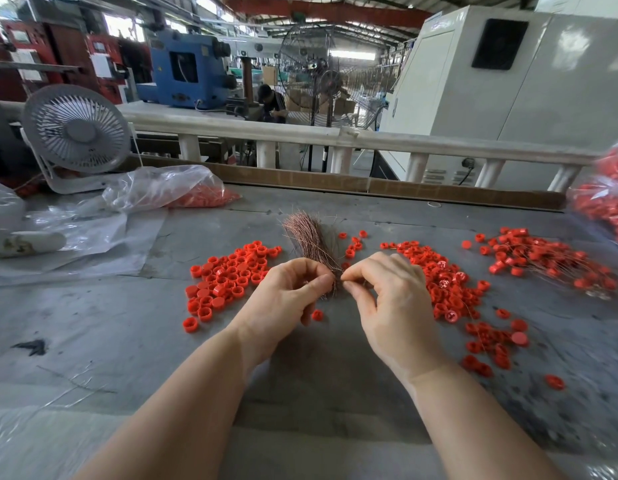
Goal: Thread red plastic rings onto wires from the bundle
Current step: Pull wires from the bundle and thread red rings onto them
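Both hands are up over the middle of the grey worktable (pixel 92 323), meeting at the foot of the copper wire bundle (pixel 309 237), which fans upward and away from the person. The left hand (pixel 286 299) has its fingers and thumb curled round the bundle's lower end, holding it upright-ish off the table. The right hand (pixel 387 296) comes in from the other side with thumb and forefinger pinched tight right against the bundle; it looks like it is teasing out a single wire, though the strand itself is too fine to make out. No ring is in either hand as far as I can see. To the left lies a pile of loose red rings (pixel 227 278), plain and unthreaded. To the right a bigger heap of rings (pixel 446 289), and farther right another scatter of rings (pixel 543 261) with thin wires running through them, so that looks like the finished stock. One stray ring (pixel 317 314) sits just under the left hand. Bags of more red rings wait at the back left (pixel 203 199) and far right (pixel 605 206). My read: a fair batch is done, but with that much stock left, plenty remains.
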`<action>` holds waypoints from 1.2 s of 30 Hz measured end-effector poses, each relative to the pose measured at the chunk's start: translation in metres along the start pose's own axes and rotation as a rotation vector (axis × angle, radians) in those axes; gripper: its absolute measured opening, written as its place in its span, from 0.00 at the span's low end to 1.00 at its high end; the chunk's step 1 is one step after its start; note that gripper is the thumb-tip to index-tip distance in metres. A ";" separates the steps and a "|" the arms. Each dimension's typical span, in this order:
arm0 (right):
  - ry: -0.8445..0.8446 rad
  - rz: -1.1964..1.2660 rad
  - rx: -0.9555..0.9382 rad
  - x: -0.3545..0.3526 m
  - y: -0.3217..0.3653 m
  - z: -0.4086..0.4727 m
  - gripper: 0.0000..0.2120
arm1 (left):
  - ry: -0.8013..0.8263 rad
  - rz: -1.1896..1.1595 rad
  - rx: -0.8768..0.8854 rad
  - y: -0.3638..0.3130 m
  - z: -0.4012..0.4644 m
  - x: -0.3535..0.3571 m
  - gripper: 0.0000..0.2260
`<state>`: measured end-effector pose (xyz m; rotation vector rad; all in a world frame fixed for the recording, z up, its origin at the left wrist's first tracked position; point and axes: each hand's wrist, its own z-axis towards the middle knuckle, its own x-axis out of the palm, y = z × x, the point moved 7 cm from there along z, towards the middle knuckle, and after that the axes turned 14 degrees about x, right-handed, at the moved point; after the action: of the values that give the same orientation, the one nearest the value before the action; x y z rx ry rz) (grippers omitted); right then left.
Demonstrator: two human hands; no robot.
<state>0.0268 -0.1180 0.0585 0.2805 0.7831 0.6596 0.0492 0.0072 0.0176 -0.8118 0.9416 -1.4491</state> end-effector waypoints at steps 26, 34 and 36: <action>-0.020 -0.076 0.009 -0.003 0.001 -0.001 0.02 | -0.022 0.243 0.134 -0.008 0.003 -0.004 0.05; -0.007 -0.057 -0.017 -0.001 0.005 -0.002 0.02 | -0.036 0.299 0.161 -0.014 0.003 -0.005 0.05; -0.004 -0.058 -0.025 -0.001 0.005 -0.002 0.02 | -0.036 0.337 0.169 -0.016 0.002 -0.005 0.05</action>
<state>0.0224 -0.1149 0.0602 0.2359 0.7759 0.6133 0.0449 0.0119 0.0329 -0.5237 0.8686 -1.1973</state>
